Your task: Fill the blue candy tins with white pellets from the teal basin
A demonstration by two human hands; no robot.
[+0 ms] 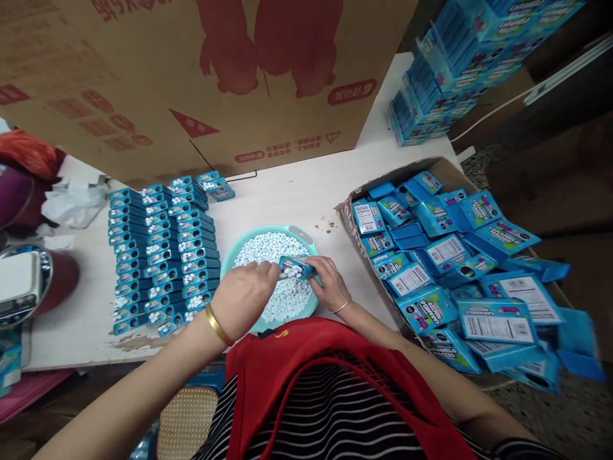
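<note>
Holding the blue candy box (297,267) crosswise over the basin (228,260), long axis roughly left-right, right hand (329,283) grip closed round its right end; left hand (249,291) curled by the other, can't tell its hold.

Right hand (329,284) holds a blue box (309,271) — above white pellets (286,301)

Lg brown carton (158,83) w/ red print stands on the worktop (287,191), upper L to upper ctr. Far L: orange-red bag (29,153) above a purple item (19,198), crumpled white plastic bag (76,203) just R of them. Below, still far L: white device (19,281) atop a dk red bucket (67,271). Btm, L of ctr: seat w/ woven top (184,421). Upper R: white cable (498,112). Lower R: speckled floor (536,415).
</note>
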